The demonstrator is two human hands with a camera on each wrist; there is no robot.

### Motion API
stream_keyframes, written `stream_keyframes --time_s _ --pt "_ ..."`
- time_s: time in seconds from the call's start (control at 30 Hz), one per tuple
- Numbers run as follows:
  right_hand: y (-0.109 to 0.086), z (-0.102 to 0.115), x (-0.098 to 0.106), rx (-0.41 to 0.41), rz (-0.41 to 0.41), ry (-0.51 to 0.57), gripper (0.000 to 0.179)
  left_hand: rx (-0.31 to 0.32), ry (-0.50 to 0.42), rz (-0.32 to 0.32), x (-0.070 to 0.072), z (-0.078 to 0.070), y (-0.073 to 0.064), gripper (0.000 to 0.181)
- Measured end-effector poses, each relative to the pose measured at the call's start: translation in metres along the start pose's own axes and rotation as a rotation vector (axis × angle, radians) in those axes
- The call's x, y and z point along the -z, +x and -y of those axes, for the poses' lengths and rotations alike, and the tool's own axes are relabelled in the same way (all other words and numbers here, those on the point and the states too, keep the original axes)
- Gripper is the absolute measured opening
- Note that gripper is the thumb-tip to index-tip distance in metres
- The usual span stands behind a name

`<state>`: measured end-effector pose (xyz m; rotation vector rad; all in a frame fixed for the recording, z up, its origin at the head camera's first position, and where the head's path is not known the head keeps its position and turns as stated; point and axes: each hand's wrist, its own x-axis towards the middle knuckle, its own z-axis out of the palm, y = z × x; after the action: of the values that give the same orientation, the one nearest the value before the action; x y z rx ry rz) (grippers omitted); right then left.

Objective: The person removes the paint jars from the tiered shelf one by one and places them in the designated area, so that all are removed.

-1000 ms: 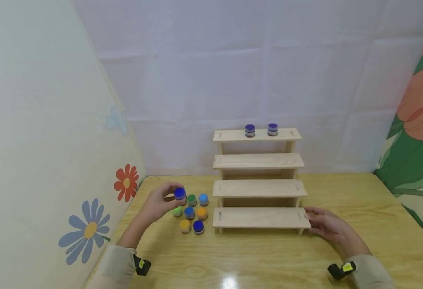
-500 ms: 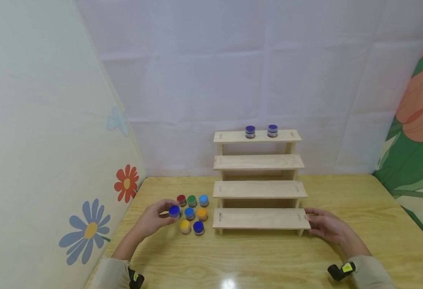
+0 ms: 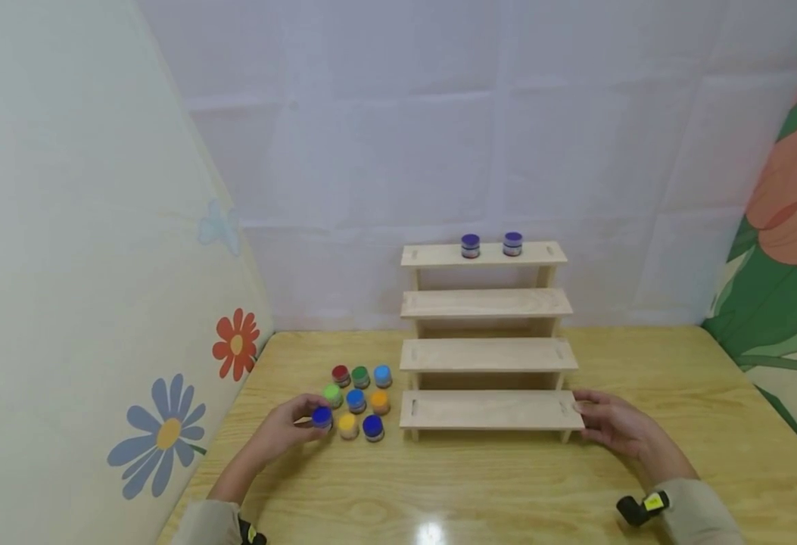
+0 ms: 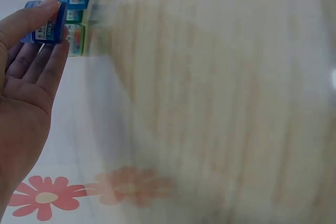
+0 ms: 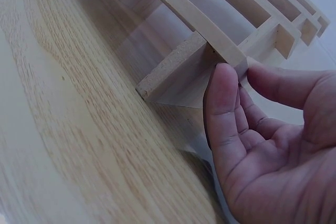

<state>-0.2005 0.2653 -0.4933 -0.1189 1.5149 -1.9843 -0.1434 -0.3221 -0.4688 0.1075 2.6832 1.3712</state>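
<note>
My left hand (image 3: 281, 431) pinches a small paint jar with a dark blue lid (image 3: 322, 418) between thumb and fingers, at the front left of a group of similar jars. The left wrist view shows the label of this jar (image 4: 46, 31), with the thumb over one side. At the right, my right hand (image 3: 617, 428) grips the end of the lowest board of a stepped wooden shelf (image 3: 490, 410). In the right wrist view, thumb and forefinger (image 5: 223, 90) meet around that board's corner (image 5: 231, 56).
Beside the shelf stand jars with dark red (image 3: 340, 375), light green (image 3: 333, 394), yellow (image 3: 348, 425), orange (image 3: 380, 402) and other lids, set in rows. Two purple-lidded jars (image 3: 470, 246) stand on the top step. A white cloth (image 3: 371, 166) hangs behind the table (image 3: 480, 484).
My left hand has carried the blue-lidded jar toward me and slightly left, from over the back row to the front row's left end, uncovering the dark red and light green jars. The right hand stays put.
</note>
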Motion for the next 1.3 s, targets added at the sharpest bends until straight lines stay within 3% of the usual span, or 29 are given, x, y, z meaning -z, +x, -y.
stream_keyframes --time_s 0.4,0.7,1.0,1.13,1.3 --pt "0.001 -0.001 0.001 0.001 -0.014 -0.013 0.04 0.029 -0.015 0.023 -0.006 0.011 0.001 0.037" --pt "0.0 -0.001 0.001 0.016 0.014 0.001 0.028 0.043 0.026 -0.002 -0.008 0.009 0.002 0.036" --pt "0.002 -0.004 0.003 0.016 0.001 -0.026 0.041 0.081 0.048 -0.027 -0.009 0.007 0.003 0.039" --pt "0.001 -0.003 0.002 0.016 0.002 -0.027 0.039 0.06 0.042 -0.016 -0.001 0.001 0.0 0.043" --pt "0.0 -0.001 -0.001 0.009 -0.005 -0.029 0.052 -0.064 0.076 -0.017 0.012 -0.016 0.0 0.044"
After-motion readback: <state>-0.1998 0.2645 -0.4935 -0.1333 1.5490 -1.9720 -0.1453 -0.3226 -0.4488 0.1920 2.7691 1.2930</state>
